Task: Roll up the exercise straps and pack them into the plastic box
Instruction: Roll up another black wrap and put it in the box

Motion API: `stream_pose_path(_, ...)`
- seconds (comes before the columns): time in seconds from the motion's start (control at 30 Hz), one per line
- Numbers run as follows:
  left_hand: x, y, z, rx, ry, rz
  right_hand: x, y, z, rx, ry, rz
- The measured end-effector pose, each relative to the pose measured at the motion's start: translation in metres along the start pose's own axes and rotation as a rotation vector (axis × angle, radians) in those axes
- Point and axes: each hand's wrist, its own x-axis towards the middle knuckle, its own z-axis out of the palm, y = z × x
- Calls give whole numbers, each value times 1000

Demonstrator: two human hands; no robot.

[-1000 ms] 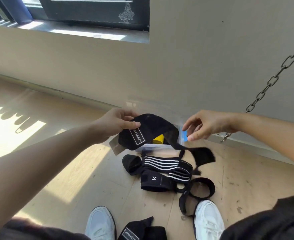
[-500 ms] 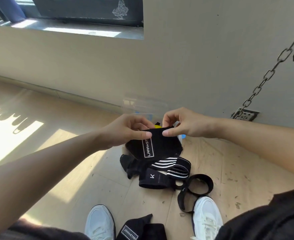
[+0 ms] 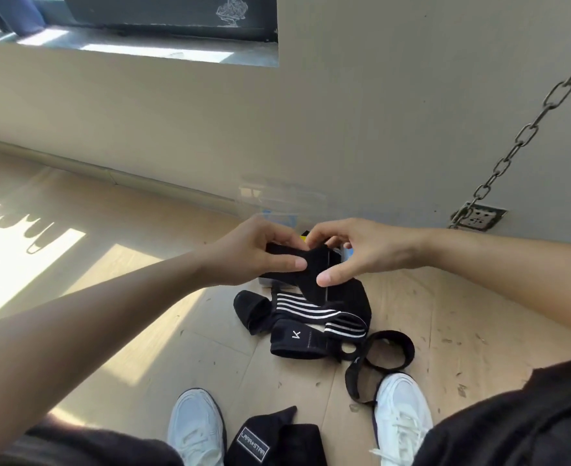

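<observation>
Black strap (image 3: 312, 260) pinched by left hand (image 3: 250, 253) and right hand (image 3: 365, 250), held over the clear plastic box (image 3: 279, 196) at the wall edge of the floor (image 3: 143, 314). Risk: the tail hangs loose, so a slack pinch could let the roll spring open or snag the strap pile (image 3: 311, 317).
</observation>
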Motion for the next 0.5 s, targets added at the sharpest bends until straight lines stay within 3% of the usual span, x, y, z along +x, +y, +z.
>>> stream_pose_path(0.13, -1, -1, 12, 106, 101, 23, 3, 0, 11, 31, 0, -62)
stream_pose_path(0.27, -10, -23, 38, 47, 266, -72, 8, 22, 25, 20, -25, 0)
stream_pose_path(0.33, -16, -45, 56, 77, 309, -204, 10, 33, 38, -5, -89, 44)
stream_pose_path(0.5, -30, -113, 103, 239, -63, -597, 17, 63, 74, -262, -161, 86)
